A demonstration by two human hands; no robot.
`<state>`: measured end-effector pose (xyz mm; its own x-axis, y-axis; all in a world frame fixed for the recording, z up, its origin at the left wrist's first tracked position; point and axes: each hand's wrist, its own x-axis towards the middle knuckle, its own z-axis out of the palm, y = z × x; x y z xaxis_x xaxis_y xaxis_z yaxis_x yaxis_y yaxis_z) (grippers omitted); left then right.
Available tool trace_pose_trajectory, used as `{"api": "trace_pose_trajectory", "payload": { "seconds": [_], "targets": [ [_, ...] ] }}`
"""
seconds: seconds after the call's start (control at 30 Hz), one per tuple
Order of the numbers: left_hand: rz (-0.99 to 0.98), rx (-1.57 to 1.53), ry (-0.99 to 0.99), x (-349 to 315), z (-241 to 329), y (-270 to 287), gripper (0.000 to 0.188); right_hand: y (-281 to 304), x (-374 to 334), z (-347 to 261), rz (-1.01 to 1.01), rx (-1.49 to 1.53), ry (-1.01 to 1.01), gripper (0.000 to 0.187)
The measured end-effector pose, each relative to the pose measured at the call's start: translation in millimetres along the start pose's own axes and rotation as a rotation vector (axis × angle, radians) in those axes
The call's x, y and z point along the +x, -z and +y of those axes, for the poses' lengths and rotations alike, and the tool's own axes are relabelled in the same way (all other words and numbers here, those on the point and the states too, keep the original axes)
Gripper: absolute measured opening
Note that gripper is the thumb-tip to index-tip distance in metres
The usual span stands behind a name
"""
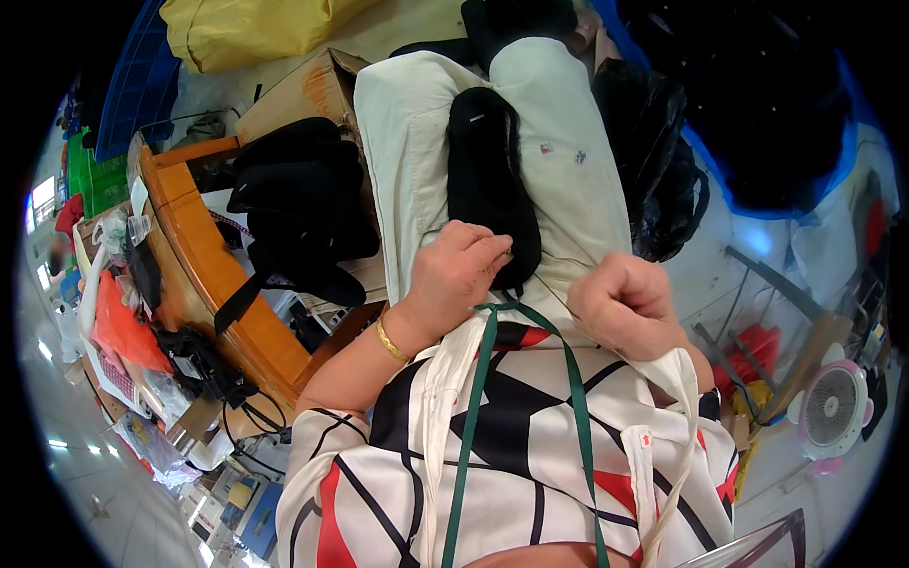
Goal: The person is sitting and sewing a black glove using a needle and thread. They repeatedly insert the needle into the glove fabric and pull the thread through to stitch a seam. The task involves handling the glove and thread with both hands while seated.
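From here I have the black shoe [481,156] on the pale trousers [407,156], its near end pinched by the left hand [459,265]. Just right of the shoe, the right hand [620,298] is clenched; I can't tell on what. I judge this shoe unfinished; the black pile [303,199] left of it, I can't call.

the shoe [488,170] looks made of matt cloth.
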<state>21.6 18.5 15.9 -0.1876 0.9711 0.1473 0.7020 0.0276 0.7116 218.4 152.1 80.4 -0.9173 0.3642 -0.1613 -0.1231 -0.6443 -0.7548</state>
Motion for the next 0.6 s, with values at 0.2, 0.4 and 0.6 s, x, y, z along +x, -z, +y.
{"api": "trace_pose_trajectory", "payload": {
  "seconds": [0.2,0.4,0.6],
  "targets": [
    [-0.002,0.014,-0.012,2.6,0.4,-1.1,0.027,15.6,3.7,-2.6,-0.032,0.157,-0.025,0.011],
    [-0.015,0.095,-0.086,0.1,2.6,-4.7,0.03,48.4,41.5,25.9,0.084,-0.724,-0.163,0.011],
    [-0.048,0.145,-0.226,-2.8,-3.7,-5.9,0.032,62.4,49.0,50.5,-0.002,-0.989,-0.08,0.014]
  ]
}}
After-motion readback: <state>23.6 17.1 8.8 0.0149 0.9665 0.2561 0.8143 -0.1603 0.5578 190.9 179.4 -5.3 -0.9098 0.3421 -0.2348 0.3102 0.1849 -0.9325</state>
